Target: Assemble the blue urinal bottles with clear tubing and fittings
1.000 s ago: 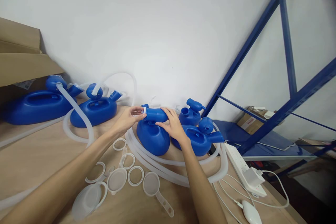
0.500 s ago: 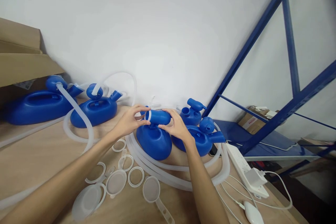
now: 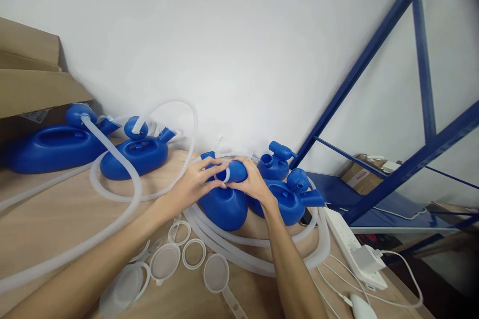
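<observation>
Above a blue plastic urinal bottle (image 3: pixel 226 212), my right hand (image 3: pixel 254 182) is wrapped round the bottle's rounded blue head (image 3: pixel 237 172). The head's round mouth faces left, with a white ring (image 3: pixel 227 174) at its rim. My left hand (image 3: pixel 198 179) is closed on that ring, thumb below and fingers above. Whether the ring is fully seated cannot be seen. Behind my left fingers, the bottle's blue spout (image 3: pixel 207 155) sticks up. In front on the table lie a white ring (image 3: pixel 193 253), flat translucent caps with straps (image 3: pixel 216 272) and a larger translucent lid (image 3: pixel 123 286).
Two blue bottles with hoses (image 3: pixel 134 157) stand at left, beside a cardboard box (image 3: pixel 37 84). More blue bottles (image 3: pixel 284 202) stand at right. A coiled translucent hose (image 3: pixel 239 256) rounds the middle bottle. A power strip (image 3: pixel 344 232) with cables and a blue metal rack (image 3: pixel 359 55) are further right.
My left hand has moved slightly right and its fingers have come over the top of the rim. The blue head has turned a little and shifted right and down in view.
</observation>
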A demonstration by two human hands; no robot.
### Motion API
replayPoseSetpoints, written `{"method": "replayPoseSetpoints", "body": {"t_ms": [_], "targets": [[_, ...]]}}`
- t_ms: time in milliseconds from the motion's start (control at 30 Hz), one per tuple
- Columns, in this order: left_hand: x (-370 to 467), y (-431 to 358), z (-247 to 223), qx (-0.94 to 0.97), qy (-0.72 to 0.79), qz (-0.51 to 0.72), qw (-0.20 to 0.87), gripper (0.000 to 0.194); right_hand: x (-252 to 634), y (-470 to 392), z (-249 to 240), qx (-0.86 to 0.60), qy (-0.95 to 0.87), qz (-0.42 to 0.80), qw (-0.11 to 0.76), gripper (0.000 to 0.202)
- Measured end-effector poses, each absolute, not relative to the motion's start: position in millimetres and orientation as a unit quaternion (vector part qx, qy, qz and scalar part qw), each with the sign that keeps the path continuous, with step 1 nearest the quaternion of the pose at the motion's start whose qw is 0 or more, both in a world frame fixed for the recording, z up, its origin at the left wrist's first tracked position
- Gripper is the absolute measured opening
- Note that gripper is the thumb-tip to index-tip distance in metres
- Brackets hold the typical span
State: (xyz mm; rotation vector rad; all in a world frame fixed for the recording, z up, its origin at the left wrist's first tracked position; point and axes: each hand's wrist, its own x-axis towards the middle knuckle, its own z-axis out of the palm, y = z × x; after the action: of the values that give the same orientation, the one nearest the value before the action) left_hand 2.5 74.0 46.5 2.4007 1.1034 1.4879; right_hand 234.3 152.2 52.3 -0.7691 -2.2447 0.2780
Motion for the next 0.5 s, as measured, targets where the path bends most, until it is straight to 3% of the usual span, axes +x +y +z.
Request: {"method": "replayPoseSetpoints", "body": {"t_ms": [167, 333, 500], "targets": [[6, 69, 67, 0.772, 0.480, 0.411, 0.066, 0.055, 237, 147, 58, -0.326, -0.876, 0.125, 0.332, 0.071], [-35, 58, 93, 0.777, 0.582, 0.216, 0.108, 0.059, 240, 152, 56, -0.392, -0.838, 0.149, 0.349, 0.115], [-72, 62, 65, 0.749, 0.642, -0.019, 0.164, 0.048, 245, 167, 41, -0.397, -0.760, 0.364, 0.364, 0.137]]}}
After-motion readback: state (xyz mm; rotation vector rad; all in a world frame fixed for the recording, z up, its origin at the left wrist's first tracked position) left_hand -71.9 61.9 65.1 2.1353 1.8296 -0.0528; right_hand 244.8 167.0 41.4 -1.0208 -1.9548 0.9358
